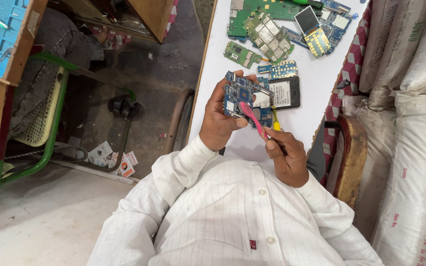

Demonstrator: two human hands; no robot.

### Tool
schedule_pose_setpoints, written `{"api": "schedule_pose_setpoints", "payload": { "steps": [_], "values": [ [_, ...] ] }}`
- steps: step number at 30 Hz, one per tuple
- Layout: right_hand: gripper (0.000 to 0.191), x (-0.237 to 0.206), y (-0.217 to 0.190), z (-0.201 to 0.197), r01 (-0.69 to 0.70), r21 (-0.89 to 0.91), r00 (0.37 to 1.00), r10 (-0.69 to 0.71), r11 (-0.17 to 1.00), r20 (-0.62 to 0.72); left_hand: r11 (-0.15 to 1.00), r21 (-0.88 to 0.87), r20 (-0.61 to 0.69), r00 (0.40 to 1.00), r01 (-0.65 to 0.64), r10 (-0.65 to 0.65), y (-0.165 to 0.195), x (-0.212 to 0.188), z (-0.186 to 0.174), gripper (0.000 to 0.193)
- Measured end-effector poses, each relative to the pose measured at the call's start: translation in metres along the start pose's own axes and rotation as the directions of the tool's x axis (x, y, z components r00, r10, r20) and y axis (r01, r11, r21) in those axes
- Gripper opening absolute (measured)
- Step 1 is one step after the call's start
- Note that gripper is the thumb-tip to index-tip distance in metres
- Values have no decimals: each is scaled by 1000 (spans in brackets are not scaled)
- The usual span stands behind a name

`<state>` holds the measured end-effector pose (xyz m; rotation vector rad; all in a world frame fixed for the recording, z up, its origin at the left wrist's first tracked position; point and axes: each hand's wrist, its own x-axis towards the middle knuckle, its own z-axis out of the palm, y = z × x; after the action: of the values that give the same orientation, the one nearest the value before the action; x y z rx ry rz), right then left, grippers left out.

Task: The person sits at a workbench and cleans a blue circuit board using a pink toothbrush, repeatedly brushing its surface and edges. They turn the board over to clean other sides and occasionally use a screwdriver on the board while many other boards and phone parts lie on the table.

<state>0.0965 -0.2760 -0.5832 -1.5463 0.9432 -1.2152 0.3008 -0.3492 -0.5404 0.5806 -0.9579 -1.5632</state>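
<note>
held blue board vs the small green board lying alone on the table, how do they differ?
The blue circuit board is held up in the left hand, with the pink toothbrush from the right hand on it. The green circuit board lies flat on the white table, untouched. Blue looks larger. Both are bare, populated boards.

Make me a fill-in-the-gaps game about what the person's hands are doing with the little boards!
1. The left hand holds a small ____ circuit board.
2. The right hand holds a toothbrush whose colour is ____.
3. More boards lie on a table that is ____ in colour.
4. The person's shirt is ____.

Missing words: blue; pink; white; white
</note>
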Motion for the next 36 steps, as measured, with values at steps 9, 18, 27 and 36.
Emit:
{"api": "schedule_pose_setpoints", "payload": {
  "steps": [9,18,27,36],
  "values": [
    [30,-1,5,-4,-13,111,999,7,994,50,999,-48,-42,999,2,-4,-1,0,0,114],
    [31,0,4,3,-67,192,971,108,979,-214,992,-50,36,993,118,-117,-10,-6,8,111],
    [33,6,-2,1,-56,-48,966,42,997,-254,992,-23,96,988,121,-119,-11,-7,17,106],
    [32,0,1,-5,-19,-134,972,-12,991,-234,977,-185,61,994,104,-95,-8,-4,26,96]
  ]
}}
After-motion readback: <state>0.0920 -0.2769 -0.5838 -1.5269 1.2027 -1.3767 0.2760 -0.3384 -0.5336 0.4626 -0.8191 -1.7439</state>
